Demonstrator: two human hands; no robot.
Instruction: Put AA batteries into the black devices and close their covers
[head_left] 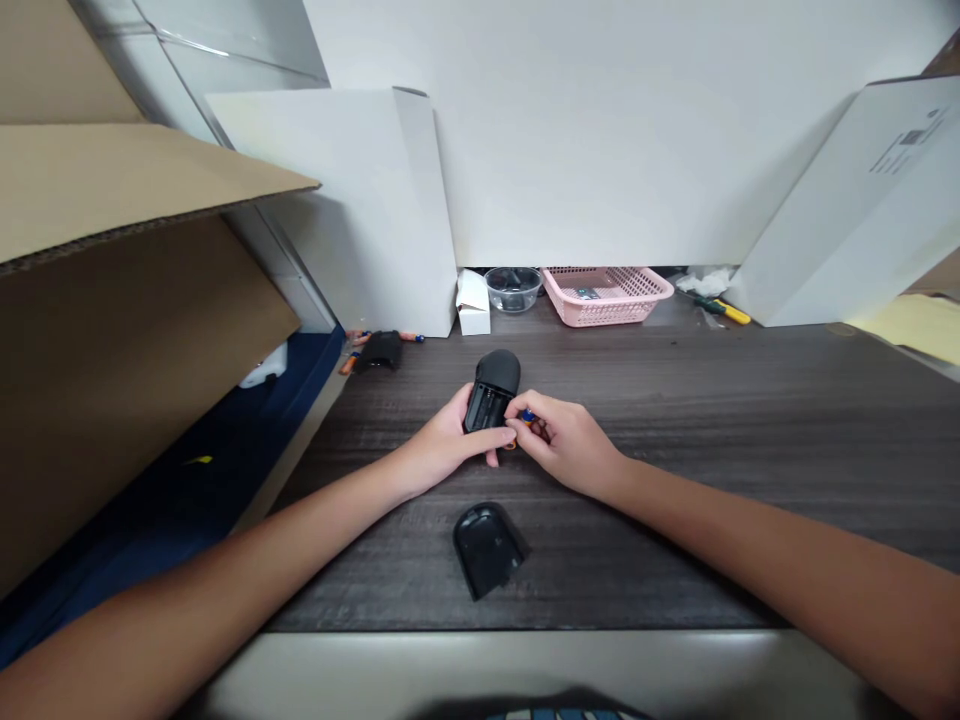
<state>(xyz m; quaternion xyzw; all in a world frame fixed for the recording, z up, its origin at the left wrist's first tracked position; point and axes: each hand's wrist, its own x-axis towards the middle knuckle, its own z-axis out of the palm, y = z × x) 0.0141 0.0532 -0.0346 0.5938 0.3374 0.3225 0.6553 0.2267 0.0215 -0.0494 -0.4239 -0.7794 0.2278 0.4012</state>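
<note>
My left hand [448, 432] is wrapped round a black wireless mouse [499, 371], whose open battery compartment [489, 406] faces up. Close against the mouse's right side, my right hand [564, 436] is closed with its thumb and forefinger together. Small blue-and-orange batteries [528, 415] show in part among its fingers; how many is hidden. The tip of my left thumb meets the right fingers at the compartment's lower edge. Nearer to me, the mouse's curved black cover [487, 550] lies loose on the dark wood-grain table [675, 560].
Orange batteries and a black packet [380, 349] lie at the back left. Along the back stand a small white box [473, 303], a clear round tub [514, 290], a pink basket [600, 312] and a yellow-handled tool [733, 312]. An open cardboard box [135, 380] rises at left.
</note>
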